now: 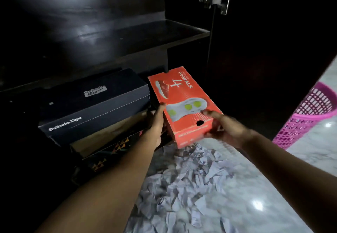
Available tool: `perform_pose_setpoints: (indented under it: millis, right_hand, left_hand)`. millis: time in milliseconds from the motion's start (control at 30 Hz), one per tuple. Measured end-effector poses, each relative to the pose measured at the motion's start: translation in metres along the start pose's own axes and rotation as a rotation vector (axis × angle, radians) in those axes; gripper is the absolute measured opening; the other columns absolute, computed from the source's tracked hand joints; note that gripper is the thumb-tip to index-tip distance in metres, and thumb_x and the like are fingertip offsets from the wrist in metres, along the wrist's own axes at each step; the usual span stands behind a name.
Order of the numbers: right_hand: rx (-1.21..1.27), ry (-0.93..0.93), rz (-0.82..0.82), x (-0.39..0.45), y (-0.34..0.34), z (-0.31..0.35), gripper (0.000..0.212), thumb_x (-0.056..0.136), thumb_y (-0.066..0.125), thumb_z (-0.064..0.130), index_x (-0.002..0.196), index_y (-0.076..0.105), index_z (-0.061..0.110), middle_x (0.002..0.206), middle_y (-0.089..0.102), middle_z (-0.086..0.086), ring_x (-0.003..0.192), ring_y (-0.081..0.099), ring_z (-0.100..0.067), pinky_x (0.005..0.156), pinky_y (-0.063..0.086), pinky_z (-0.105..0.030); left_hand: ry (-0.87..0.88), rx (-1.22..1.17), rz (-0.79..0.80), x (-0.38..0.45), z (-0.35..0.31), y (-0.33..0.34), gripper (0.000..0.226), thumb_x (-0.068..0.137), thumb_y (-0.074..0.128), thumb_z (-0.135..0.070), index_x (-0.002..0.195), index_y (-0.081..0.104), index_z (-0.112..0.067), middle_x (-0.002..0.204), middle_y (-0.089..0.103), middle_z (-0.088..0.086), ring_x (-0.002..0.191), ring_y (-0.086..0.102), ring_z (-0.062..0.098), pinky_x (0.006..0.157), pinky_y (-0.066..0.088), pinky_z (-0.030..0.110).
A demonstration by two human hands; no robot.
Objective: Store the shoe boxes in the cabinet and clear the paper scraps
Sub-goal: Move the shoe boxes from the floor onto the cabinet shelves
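Dark wooden cabinet [109, 37] shelves fill the background, one door open on a metal hinge [216, 0], above a glossy grey marble floor [255, 187]. Both hands grip an orange cardboard shoe box [184, 105] printed GOWALK 4, tilted with its far end inside the cabinet's bottom compartment and its near end over the floor. The left hand [156, 123] clasps the box's left side, thumb on the lid edge; the right hand [224, 127], blurred, holds the near right corner with fingers curled over the lid. Just left of the left hand sits a dark navy Onitsuka Tiger shoe box [94, 105], stacked on a brown cardboard box [109, 134] and a box with a triangle pattern [109, 152]. Below the held box, white crumpled paper scraps [186, 187] litter the floor. Right of the right hand stands a pink plastic mesh basket [308, 116], apart from the box.
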State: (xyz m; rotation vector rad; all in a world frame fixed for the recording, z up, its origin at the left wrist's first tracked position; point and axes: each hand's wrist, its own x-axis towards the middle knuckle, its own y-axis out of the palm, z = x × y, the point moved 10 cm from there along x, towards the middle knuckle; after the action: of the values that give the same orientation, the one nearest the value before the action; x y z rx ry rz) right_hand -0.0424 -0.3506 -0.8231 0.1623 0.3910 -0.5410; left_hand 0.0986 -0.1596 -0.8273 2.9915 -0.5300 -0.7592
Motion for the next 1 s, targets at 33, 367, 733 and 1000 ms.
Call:
perform_pose_setpoints:
  millis: [33, 367, 733, 1000]
  right_hand:
    - [0.017, 0.021, -0.026, 0.016, 0.003, 0.003, 0.043, 0.079, 0.085, 0.037, 0.109, 0.073, 0.01, 0.084, 0.072, -0.007, 0.082, 0.071, -0.025, 0.089, 0.062, -0.043]
    - [0.135, -0.02, 0.007, 0.118, 0.068, 0.03, 0.014, 0.102, 0.061, 0.013, 0.089, 0.064, 0.014, 0.068, 0.065, -0.001, 0.059, 0.061, -0.011, 0.045, 0.051, -0.021]
    - [-0.12, -0.11, -0.159, 0.057, 0.025, 0.02, 0.014, 0.095, 0.064, 0.01, 0.106, 0.073, 0.01, 0.106, 0.073, -0.017, 0.09, 0.073, -0.03, 0.086, 0.061, -0.043]
    - [-0.345, -0.198, -0.108, -0.091, -0.054, 0.026, 0.015, 0.099, 0.059, 0.007, 0.104, 0.072, 0.008, 0.097, 0.074, -0.005, 0.081, 0.076, -0.027, 0.059, 0.052, -0.019]
  left_hand:
    - [0.008, 0.025, -0.018, 0.005, 0.004, -0.003, 0.053, 0.085, 0.061, -0.063, 0.126, 0.061, -0.029, 0.124, 0.067, 0.0, 0.106, 0.063, 0.018, 0.08, 0.049, 0.032]
    - [0.07, -0.006, -0.097, 0.02, -0.012, -0.011, 0.027, 0.097, 0.059, -0.04, 0.119, 0.054, -0.026, 0.117, 0.065, 0.006, 0.108, 0.068, 0.023, 0.095, 0.058, 0.037]
    - [0.081, 0.242, -0.099, -0.009, 0.013, 0.008, 0.024, 0.097, 0.063, -0.025, 0.119, 0.054, -0.019, 0.076, 0.054, -0.002, 0.071, 0.057, 0.02, 0.068, 0.05, 0.03]
    - [0.133, 0.461, 0.229, -0.075, 0.03, 0.106, 0.013, 0.104, 0.052, -0.019, 0.099, 0.063, -0.019, 0.099, 0.068, 0.006, 0.078, 0.067, 0.018, 0.065, 0.045, 0.024]
